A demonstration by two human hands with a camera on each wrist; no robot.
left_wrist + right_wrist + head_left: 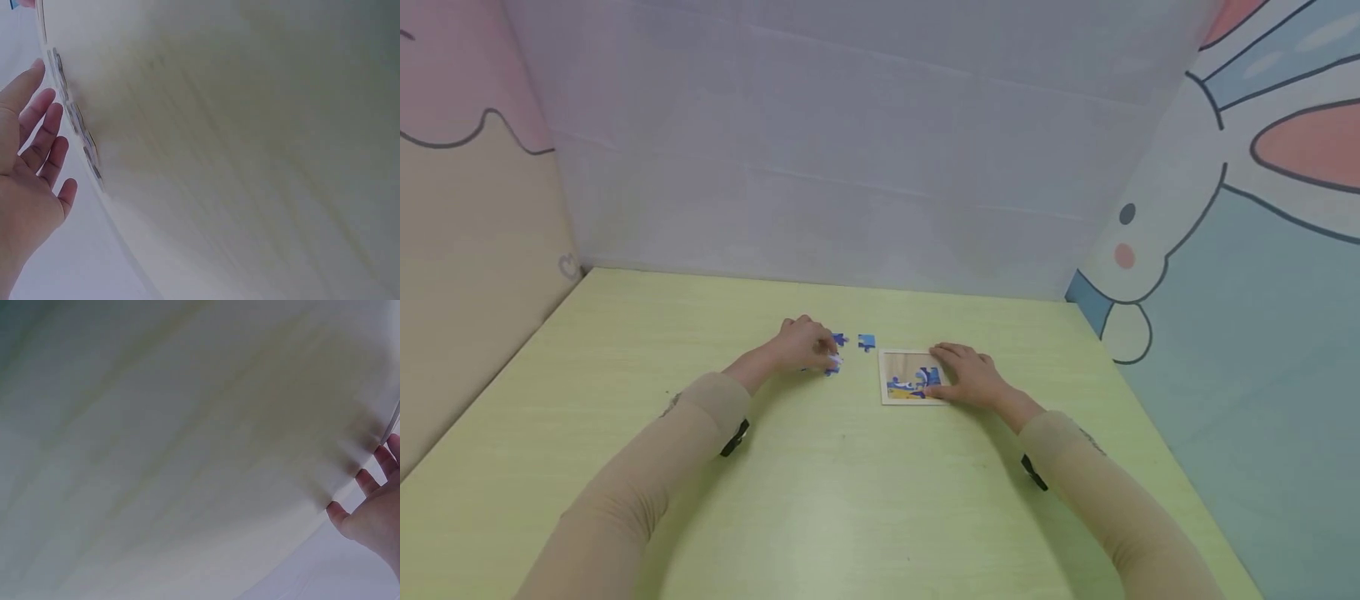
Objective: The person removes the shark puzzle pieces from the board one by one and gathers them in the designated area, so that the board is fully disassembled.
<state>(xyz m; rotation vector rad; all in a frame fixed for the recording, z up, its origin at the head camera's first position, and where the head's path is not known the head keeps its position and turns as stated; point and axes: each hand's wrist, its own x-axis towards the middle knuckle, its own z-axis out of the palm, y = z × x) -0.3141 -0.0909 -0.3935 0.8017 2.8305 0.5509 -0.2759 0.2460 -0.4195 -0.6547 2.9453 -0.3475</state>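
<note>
My left hand (805, 343) hovers low over several loose jigsaw pieces on the table, its fingers loosely bent and spread apart. Right by the thumb lies a blue and white jigsaw piece (832, 364). In the left wrist view the fingers (51, 128) show nothing between them, and the pieces (78, 119) lie edge-on beside them. My right hand (970, 375) rests on the right side of a pale puzzle frame (887, 401), covering that edge. Its thumb lies over the blue and yellow pieces fitted inside. In the right wrist view its fingertips (365, 480) touch the table.
Behind the left hand lies a dark blue piece (840, 339), partly hidden by the fingers. A lighter blue piece (867, 342) is just past the frame's upper left corner. The pale yellow table (850, 500) meets a white wall covering (850, 208) at the back.
</note>
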